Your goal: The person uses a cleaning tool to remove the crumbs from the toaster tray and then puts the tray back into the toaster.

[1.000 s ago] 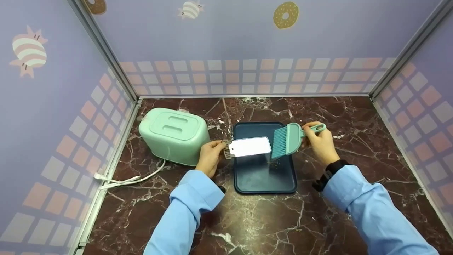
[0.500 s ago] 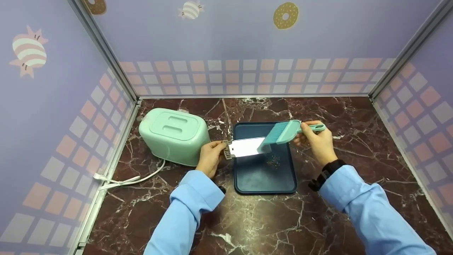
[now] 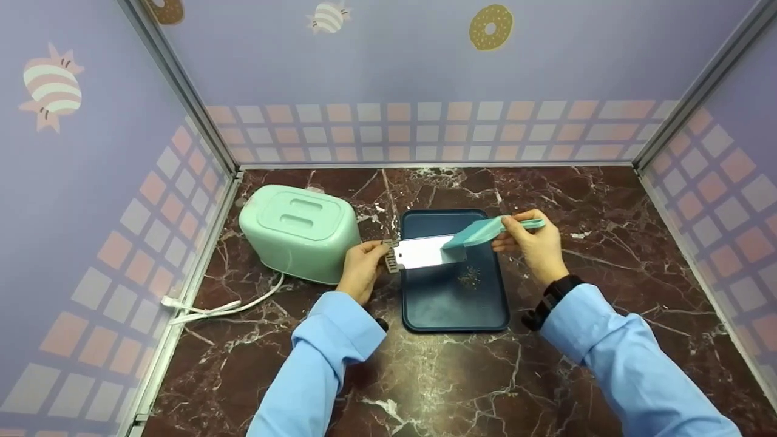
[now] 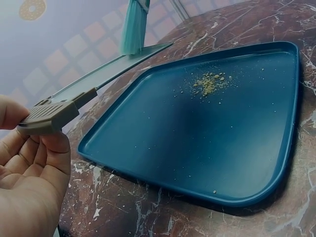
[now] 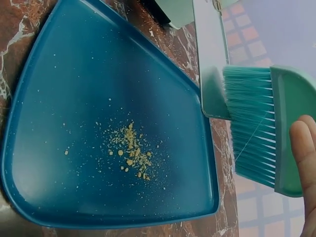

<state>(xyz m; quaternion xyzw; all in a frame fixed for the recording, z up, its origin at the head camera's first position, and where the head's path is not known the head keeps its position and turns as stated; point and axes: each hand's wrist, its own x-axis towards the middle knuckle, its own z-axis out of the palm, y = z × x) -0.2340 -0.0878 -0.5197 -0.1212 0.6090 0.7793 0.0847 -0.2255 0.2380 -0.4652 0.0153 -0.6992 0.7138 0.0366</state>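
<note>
My left hand (image 3: 360, 271) pinches the grey-brown ridged end (image 4: 49, 113) of a flat metal crumb tray (image 3: 419, 252), which it holds tilted above a dark blue tray (image 3: 452, 309). In my right hand (image 3: 537, 243) is a mint-green hand brush (image 3: 485, 230), gripped by its handle. The brush's teal bristles (image 5: 249, 121) touch the far end of the crumb tray. A scatter of yellowish crumbs (image 4: 210, 84) lies on the blue tray, also plain in the right wrist view.
A mint-green toaster (image 3: 300, 230) stands left of the blue tray, close by my left hand. Its white cord (image 3: 230, 308) runs to the left wall. Patterned wall panels (image 3: 425, 130) bound the dark marbled tabletop (image 3: 449, 388) at the back and sides.
The brush has moved left from beyond the crumb tray's end onto its surface and turned more edge-on. Crumbs on the blue tray show more clearly now. My left hand has stayed put.
</note>
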